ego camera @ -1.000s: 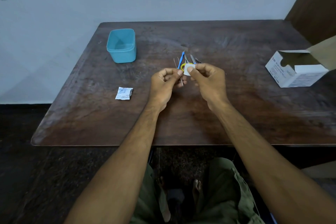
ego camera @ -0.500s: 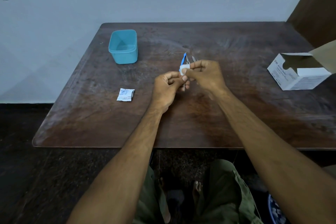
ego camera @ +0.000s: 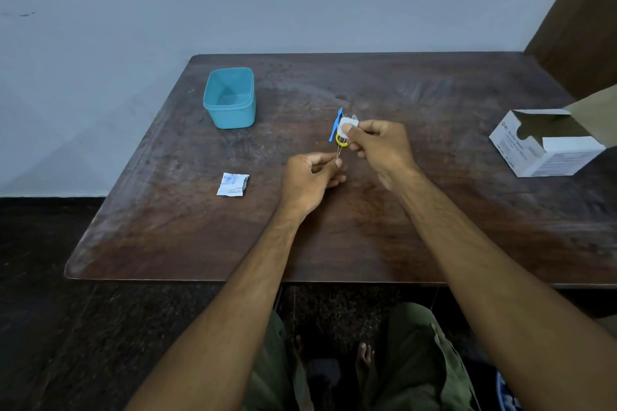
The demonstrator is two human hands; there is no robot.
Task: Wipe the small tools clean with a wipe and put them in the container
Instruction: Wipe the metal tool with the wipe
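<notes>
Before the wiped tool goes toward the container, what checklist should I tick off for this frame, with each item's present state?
1. Thin metal tool pinched in the left hand: ok.
2. White wipe held in the right hand at the tool's far end: ok.
3. Tool fully wiped: cannot tell, too thin to judge.
4. Teal container open, lidless, upright on the wooden table: ok.
5. Path from the hands to the container free of things: ok; the sachet wrapper lies nearer the table's front edge.
6. Blue tool and yellow ring remain on the table, not yet in the container: not ok.
</notes>
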